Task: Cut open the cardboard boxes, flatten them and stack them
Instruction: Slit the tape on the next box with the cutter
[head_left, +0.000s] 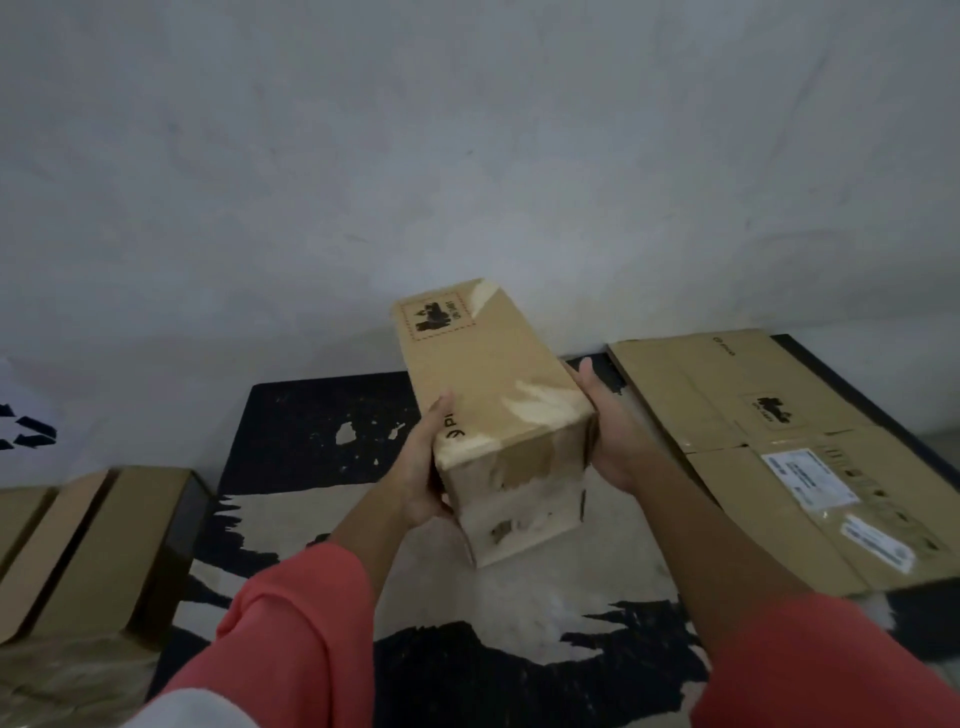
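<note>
Both arms reach forward in red sleeves. Left grip (423, 467) is wrapped on the near-left edge of the cardboard box (493, 384). Right grip (610, 436) is clamped on its right side, thumb straight, fingers hidden. The box is held above the rug (311, 431), its long axis near-to-far and far end raised. Flattened cardboard (753, 441) lies just right, closed boxes (93, 545) lie left, and the wall (467, 156) is far.

The box (498, 415) hides most fingers (586, 371); label (810, 478) print is unreadable.
</note>
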